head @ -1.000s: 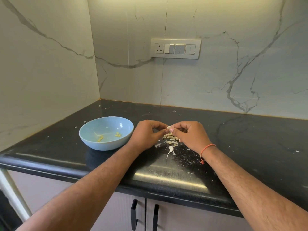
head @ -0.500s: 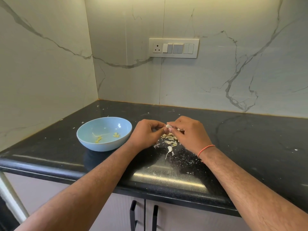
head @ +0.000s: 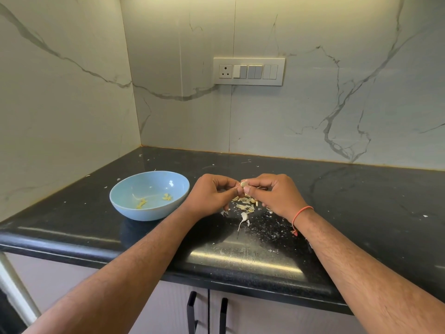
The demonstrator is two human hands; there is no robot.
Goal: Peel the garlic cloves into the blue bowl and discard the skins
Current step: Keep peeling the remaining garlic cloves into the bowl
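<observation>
Left hand [head: 212, 194] and right hand [head: 277, 192] pinching one garlic clove [head: 243, 183], seemingly part-peeled, above skins [head: 244, 204] on counter [head: 361, 201]; blue bowl [head: 149, 195] left.

Surface [head: 361, 213]: glossy black speckled stone. Bowl [head: 125, 203]: smooth blue w/ shine. Skins [head: 244, 206]: dry, papery. Wall [head: 313, 112]: veined marble-look.

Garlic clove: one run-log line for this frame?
phase: peeling | left hand + right hand: pinch garlic clove | skins: on counter | blue bowl: few peeled bits

Left hand [head: 212, 194] and right hand [head: 274, 192] fingertip-to-fingertip, fingers curled.
</observation>
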